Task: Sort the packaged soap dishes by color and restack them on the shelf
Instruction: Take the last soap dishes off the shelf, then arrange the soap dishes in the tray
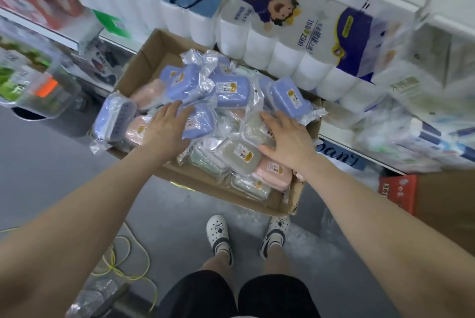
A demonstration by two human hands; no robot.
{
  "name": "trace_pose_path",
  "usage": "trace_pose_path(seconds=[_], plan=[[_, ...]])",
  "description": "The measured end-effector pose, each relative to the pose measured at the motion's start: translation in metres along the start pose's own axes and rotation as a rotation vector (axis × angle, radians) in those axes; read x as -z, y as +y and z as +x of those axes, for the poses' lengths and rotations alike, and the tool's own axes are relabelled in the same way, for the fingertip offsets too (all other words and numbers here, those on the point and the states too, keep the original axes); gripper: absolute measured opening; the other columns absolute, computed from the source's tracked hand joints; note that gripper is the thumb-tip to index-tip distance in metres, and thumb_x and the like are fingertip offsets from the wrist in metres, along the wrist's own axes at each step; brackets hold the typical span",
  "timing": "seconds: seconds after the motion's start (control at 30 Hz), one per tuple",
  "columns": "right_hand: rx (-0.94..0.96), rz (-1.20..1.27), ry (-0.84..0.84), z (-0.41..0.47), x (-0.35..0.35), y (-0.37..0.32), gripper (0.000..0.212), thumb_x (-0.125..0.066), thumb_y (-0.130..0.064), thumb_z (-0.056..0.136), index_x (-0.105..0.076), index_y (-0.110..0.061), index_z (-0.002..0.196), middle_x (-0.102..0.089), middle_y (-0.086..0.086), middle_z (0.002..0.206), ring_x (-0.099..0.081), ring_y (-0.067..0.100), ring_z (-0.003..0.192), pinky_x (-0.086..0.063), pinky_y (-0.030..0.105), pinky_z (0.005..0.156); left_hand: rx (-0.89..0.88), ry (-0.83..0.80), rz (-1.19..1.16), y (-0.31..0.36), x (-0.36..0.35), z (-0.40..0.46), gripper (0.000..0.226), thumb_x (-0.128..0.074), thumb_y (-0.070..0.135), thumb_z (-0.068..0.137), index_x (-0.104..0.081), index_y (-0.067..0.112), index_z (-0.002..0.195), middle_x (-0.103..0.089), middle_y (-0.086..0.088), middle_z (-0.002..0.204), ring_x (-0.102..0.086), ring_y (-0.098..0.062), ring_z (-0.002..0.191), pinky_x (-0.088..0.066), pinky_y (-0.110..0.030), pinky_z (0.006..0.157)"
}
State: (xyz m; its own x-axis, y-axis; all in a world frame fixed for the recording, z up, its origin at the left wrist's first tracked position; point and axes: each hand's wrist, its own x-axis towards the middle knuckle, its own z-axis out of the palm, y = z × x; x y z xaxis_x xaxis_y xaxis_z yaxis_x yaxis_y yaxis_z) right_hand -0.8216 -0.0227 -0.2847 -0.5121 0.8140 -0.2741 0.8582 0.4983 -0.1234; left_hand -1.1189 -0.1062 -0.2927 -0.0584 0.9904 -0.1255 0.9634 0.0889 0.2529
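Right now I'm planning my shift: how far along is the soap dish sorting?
Barely begun. Blue, pink, grey and green soap dishes lie mixed in the cardboard box. The left hand rests on a blue soap dish, the right hand on a grey soap dish. No restacking shows yet.

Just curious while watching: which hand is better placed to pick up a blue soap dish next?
Probably the left hand: its fingers already rest on a blue soap dish, while the right hand lies on beige ones.
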Motion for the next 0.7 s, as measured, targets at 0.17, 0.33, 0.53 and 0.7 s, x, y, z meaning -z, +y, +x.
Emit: trace_pose_path(seconds=[0.17,0.33,0.53,0.7], plan=[[0.002,-0.052,0.104,-0.022,0.030,0.007,0.071,-0.047,-0.055,0.095,-0.022,-0.025,0.154,-0.030,0.012,0.157,-0.036,0.033,0.139,-0.034,0.045,0.108,-0.049,0.037,0.016,0.025,0.030,0.005,0.063,-0.074,0.020,0.077,-0.052,0.012,0.136,-0.045,-0.015,0.142,-0.043,-0.037,0.129,-0.034,-0.047,0.107],[0.016,-0.122,0.295,-0.051,0.072,0.041,0.062,-0.053,-0.046,0.090,-0.047,-0.013,0.142,-0.053,0.017,0.138,-0.055,0.038,0.118,-0.047,0.046,0.090,-0.199,0.088,0.033,0.081,0.067,0.020,0.050,-0.069,0.018,0.083,-0.057,0.011,0.131,-0.053,-0.012,0.135,-0.052,-0.036,0.119,-0.040,-0.044,0.100],[-0.035,-0.216,0.471,-0.103,0.127,0.114,0.062,-0.050,-0.046,0.086,-0.054,-0.009,0.135,-0.059,0.018,0.129,-0.057,0.038,0.114,-0.045,0.046,0.092,-0.397,0.163,0.070,0.185,0.107,0.044,0.049,-0.068,0.023,0.085,-0.056,0.013,0.132,-0.054,-0.009,0.134,-0.052,-0.033,0.117,-0.045,-0.042,0.095],[-0.114,-0.288,0.542,-0.164,0.173,0.191,0.063,-0.054,-0.046,0.090,-0.047,-0.010,0.142,-0.055,0.017,0.136,-0.053,0.038,0.120,-0.042,0.048,0.098,-0.579,0.256,0.109,0.295,0.132,0.061,0.050,-0.067,0.025,0.087,-0.054,0.016,0.133,-0.054,-0.008,0.135,-0.054,-0.031,0.118,-0.048,-0.042,0.090]])
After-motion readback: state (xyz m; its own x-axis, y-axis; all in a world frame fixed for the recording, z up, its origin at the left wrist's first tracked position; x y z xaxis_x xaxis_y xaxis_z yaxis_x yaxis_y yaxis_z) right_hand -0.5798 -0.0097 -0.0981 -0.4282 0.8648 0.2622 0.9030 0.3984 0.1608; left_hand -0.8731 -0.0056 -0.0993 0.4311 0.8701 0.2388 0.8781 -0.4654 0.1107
